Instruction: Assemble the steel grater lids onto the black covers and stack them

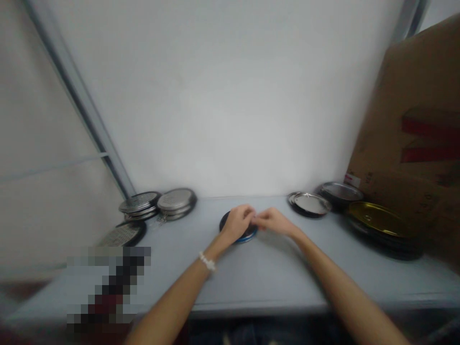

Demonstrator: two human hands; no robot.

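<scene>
Left hand [237, 224] and right hand [276, 222] pinch narrowly (contents unclear) at a round, black, blue-rimmed disc [250, 232]; work seems unfinished.

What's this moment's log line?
left hand: over blue-edged dark disc | right hand: fingers beside left's, contact blurred | yellow-topped disc: beside cardboard box

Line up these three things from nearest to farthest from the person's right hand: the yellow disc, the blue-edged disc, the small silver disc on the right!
From the right hand, in the head view:
1. Blue-edged disc: just left, partly under the left hand.
2. Silver disc: right, farther back.
3. Yellow disc: farther right, beside the cardboard box.
</scene>
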